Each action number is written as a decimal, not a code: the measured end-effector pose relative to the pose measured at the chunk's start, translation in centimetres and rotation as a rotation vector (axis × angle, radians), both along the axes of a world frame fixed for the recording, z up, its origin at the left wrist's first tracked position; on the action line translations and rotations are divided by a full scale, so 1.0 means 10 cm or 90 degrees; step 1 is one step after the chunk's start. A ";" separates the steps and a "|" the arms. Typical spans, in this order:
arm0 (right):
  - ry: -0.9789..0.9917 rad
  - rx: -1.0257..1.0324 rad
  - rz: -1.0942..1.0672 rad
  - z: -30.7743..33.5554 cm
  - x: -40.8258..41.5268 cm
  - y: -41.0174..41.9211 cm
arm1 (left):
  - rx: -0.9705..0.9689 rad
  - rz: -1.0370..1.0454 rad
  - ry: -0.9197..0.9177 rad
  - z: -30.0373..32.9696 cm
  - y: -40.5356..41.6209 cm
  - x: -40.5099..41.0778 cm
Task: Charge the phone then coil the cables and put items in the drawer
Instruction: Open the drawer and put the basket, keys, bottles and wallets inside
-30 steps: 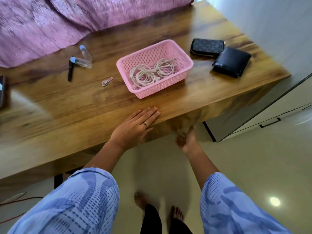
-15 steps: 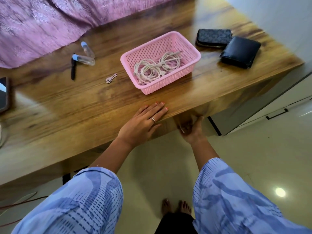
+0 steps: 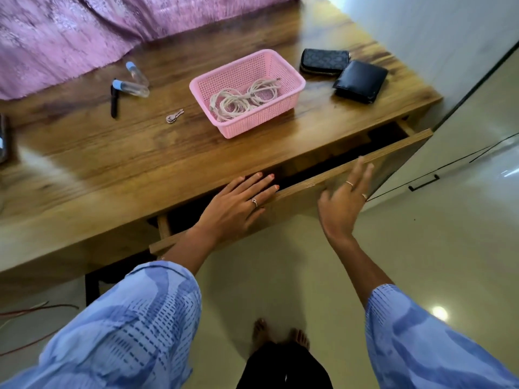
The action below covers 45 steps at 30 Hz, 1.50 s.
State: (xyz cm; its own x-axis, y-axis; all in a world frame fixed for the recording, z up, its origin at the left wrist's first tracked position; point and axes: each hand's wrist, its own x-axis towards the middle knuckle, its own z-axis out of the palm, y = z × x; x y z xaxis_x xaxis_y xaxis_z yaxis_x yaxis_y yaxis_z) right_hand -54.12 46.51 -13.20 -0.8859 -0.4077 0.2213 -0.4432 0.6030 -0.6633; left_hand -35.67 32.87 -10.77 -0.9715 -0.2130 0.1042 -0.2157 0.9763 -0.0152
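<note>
A pink plastic basket (image 3: 292,80) stands on the wooden table and holds coiled white cables (image 3: 244,98). Under the table's front edge the wooden drawer (image 3: 393,148) is pulled partly out, its inside dark. My left hand (image 3: 238,206) lies flat with straight fingers over the drawer's front edge. My right hand (image 3: 344,203) is spread in front of the drawer's face, fingers straight, fingertips near its top edge. The edge of a phone (image 3: 2,141) shows at the far left of the table.
On the table lie a small key (image 3: 174,117), two clear tubes with blue caps (image 3: 133,87), a black pen (image 3: 114,101), a patterned purse (image 3: 324,61) and a black wallet (image 3: 361,81). A pink cloth (image 3: 84,32) covers the back. A white cabinet (image 3: 463,169) stands to the right.
The drawer has come out from under the table. My right hand left the underside and now spreads before the drawer's face. My left hand moved from the tabletop edge onto the drawer's edge.
</note>
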 end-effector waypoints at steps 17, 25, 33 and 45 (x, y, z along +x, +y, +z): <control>0.263 0.411 0.501 0.60 0.05 0.95 | 0.245 0.500 -0.079 0.47 1.63 -0.13; 0.181 0.543 0.638 0.83 0.03 1.33 | 0.297 0.453 -0.169 0.57 2.18 -0.04; 0.048 0.628 0.678 0.80 0.04 1.65 | 0.367 0.416 -0.269 0.58 2.50 -0.05; 0.053 0.664 0.654 0.84 0.12 1.66 | 0.365 0.405 -0.278 0.64 2.55 -0.07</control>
